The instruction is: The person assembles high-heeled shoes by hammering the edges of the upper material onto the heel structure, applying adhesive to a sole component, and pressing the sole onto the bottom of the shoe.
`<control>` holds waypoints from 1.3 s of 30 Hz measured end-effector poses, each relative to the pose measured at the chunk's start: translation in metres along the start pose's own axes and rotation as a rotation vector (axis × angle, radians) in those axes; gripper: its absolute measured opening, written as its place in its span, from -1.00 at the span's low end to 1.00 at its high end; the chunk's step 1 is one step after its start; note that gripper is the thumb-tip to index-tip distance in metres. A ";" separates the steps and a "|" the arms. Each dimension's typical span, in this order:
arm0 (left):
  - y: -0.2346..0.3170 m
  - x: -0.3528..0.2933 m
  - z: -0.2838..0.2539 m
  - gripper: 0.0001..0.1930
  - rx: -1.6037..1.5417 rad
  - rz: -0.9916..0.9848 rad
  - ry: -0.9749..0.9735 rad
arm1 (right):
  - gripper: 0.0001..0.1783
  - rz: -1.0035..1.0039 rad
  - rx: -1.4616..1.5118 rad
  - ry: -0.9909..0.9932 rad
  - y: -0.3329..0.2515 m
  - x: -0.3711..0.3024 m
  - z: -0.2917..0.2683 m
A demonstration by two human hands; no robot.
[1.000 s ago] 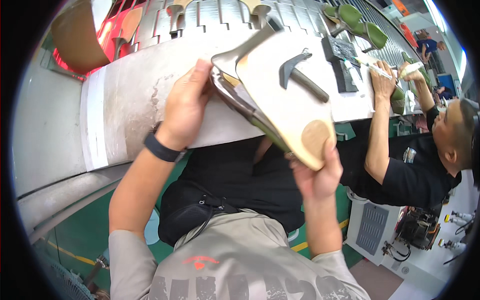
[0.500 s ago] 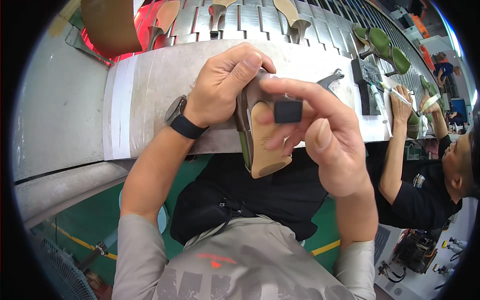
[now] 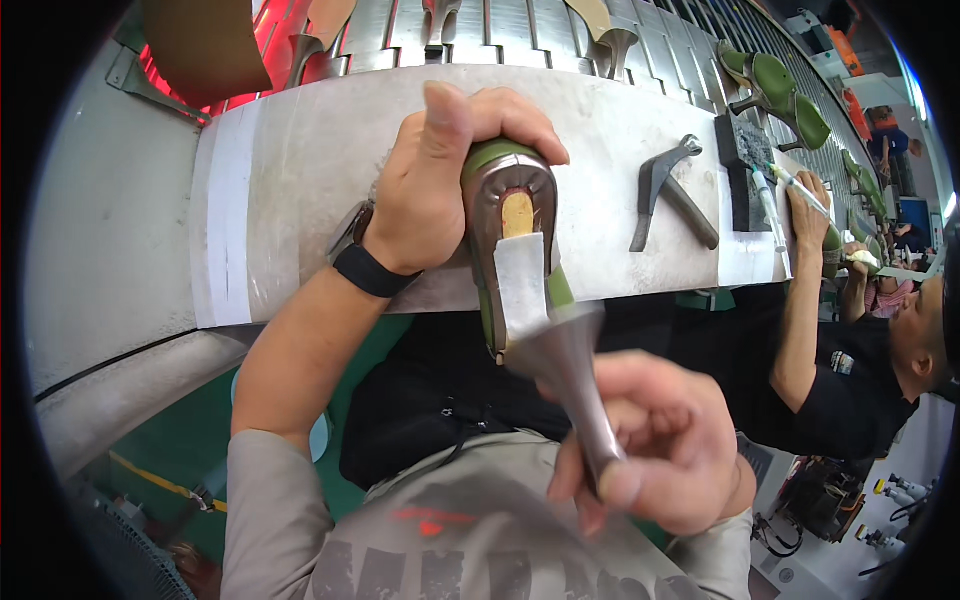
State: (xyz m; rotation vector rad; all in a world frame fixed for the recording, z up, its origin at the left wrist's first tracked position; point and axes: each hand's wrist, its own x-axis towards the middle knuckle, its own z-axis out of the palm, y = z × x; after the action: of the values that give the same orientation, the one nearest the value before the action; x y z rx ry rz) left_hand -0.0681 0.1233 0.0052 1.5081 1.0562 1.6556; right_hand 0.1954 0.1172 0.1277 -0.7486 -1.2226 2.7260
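Note:
My left hand (image 3: 425, 190) is wrapped round a green and bronze-brown shoe (image 3: 488, 205), thumb up and fingers over its far end. The shoe's underside faces me, showing a tan oval patch and a white strip (image 3: 522, 280) along the middle. In my right hand (image 3: 660, 440), a glossy brown flared high heel (image 3: 575, 385) is pinched near its narrow tip. Its wide end is up beside the near end of the shoe, and blur hides whether the two touch. The heel partly covers the shoe's lower end.
Pincers (image 3: 670, 195) lie on the pale bench (image 3: 300, 200) to the right, near a black block (image 3: 740, 165) with syringes. Beyond is a slatted metal conveyor (image 3: 500, 30) with soles, heels and green shoes (image 3: 775, 90). A co-worker (image 3: 830, 360) works at the right.
The tan sole that lay over the shoe is gone from it, baring the underside. My right hand has moved down towards me and now grips the heel. The pincers are uncovered.

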 end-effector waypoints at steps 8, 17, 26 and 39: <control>0.001 -0.001 0.003 0.09 0.097 0.003 -0.008 | -0.27 -0.149 0.060 0.266 0.014 0.051 0.009; 0.004 0.002 0.001 0.09 0.149 0.011 -0.039 | -0.32 -0.139 0.096 0.276 0.014 0.057 0.009; 0.004 0.007 0.005 -0.59 -0.041 0.019 0.075 | -0.43 -0.151 0.073 0.293 0.007 0.071 -0.004; -0.016 0.047 0.026 -0.44 0.023 -0.134 0.086 | -0.50 -0.074 -1.343 0.313 -0.095 0.101 -0.051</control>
State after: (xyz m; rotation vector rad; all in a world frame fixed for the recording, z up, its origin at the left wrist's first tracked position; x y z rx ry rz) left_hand -0.0486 0.1755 0.0130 1.3602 1.1994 1.6315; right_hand 0.1168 0.2419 0.1264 -1.0328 -2.7642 1.2887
